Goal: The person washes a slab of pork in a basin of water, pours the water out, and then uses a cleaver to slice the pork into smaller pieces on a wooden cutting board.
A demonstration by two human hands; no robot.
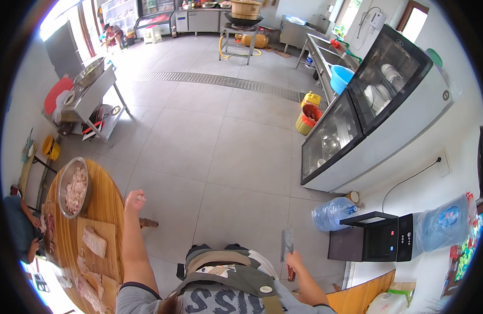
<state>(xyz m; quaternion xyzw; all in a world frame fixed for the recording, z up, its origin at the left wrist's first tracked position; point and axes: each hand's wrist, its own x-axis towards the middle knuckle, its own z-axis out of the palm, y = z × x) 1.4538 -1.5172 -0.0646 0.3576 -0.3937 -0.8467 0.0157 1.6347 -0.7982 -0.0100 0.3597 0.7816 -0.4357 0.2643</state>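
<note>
My right hand [294,260] grips the brown handle of a cleaver [287,243], its broad metal blade pointing away from me over the floor. My left hand [135,199] is raised beside the round wooden table [104,184], fingers curled; a small pale bit shows at the fingers, and whether it is held I cannot tell. On the table, a metal bowl [60,196] holds chopped raw meat [76,190]. A slab of raw meat [95,242] lies on a wooden cutting board [108,231]. More raw meat [88,292] lies nearer to me, on and beside another board [111,288].
Across the table, another person's hands [36,227] handle meat. To the right stand a water dispenser [365,245], a large water bottle [331,214] and a glass-doored dish cabinet [367,114]. A steel table [88,104] is ahead left. A floor drain grate [225,81] crosses the tiles.
</note>
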